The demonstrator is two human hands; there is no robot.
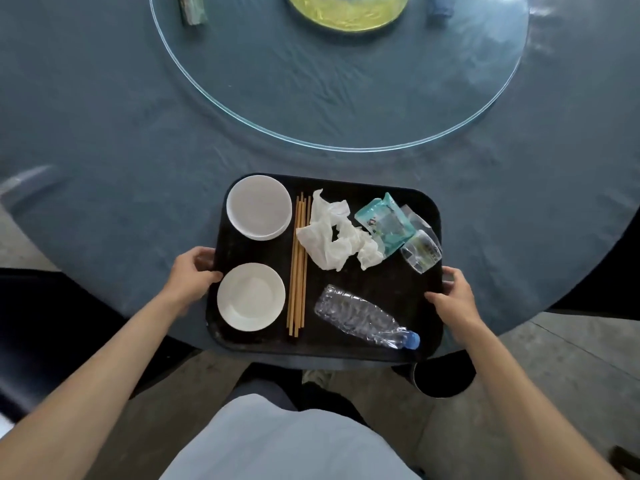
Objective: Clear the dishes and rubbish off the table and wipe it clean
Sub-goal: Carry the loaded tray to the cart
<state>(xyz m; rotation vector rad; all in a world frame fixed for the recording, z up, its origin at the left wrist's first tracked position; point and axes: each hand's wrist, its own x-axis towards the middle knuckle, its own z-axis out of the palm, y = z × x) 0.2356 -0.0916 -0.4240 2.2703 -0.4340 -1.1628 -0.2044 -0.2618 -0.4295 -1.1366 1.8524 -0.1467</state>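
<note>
Tray is gripped at both short ends, left hand and right hand opposed; long axis lies crosswise, load between them

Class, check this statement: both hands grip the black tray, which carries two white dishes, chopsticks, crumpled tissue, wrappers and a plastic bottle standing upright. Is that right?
Not quite. In the head view the plastic bottle lies on its side on the black tray, crushed, not upright. The rest stands.
</note>
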